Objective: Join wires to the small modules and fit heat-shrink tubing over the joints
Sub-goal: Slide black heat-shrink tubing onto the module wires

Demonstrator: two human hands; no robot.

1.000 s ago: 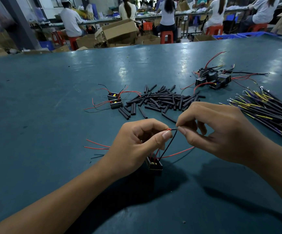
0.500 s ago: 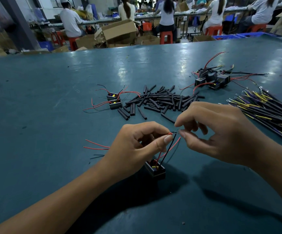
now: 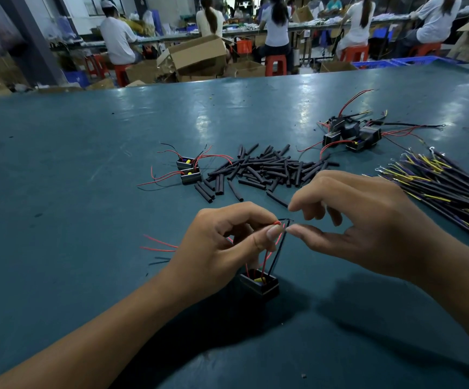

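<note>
Red and black wire ends stay pinched in the left hand; the right hand has just let go, fingers parted beside them, twist apparently done.

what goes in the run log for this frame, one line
left hand pinches red wire | right hand open at twisted tips | module below left hand | tubing pile untouched

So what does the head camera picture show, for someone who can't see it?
Two hands work over a teal table: the left hand pinches red and black wires rising from a small black module, the right hand open beside them. Black tubing pieces lie behind.
</note>
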